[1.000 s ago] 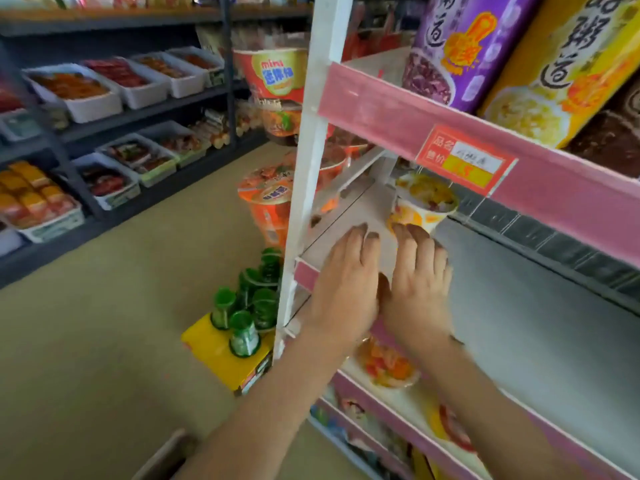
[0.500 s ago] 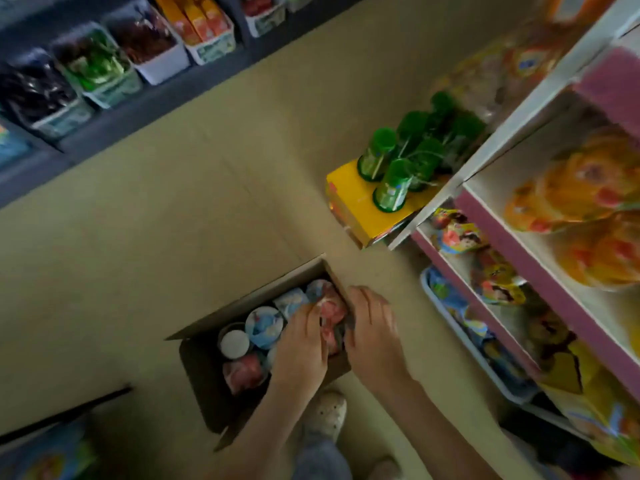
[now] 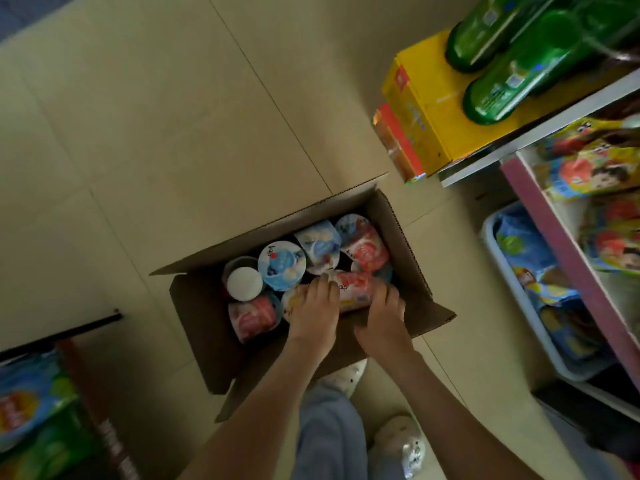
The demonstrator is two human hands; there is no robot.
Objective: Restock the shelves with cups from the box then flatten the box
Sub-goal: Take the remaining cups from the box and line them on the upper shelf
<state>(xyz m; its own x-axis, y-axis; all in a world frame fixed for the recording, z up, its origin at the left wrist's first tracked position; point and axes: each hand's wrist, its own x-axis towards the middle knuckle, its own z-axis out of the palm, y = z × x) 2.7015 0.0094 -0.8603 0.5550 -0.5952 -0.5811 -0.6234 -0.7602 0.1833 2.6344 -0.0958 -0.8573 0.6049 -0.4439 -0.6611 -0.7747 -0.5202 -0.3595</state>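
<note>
floor (image 3: pixel 173 133): beige tiles — dim light | shelf (image 3: pixel 557 237): pink-edged, white post, right

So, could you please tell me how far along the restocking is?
Not finished. Done: the cardboard box stands open on the floor. In hand: the left hand and right hand grip a red cup lying on its side inside. Left: several more cups, like the blue-lidded cup, still fill the box, which isn't flattened.
</note>
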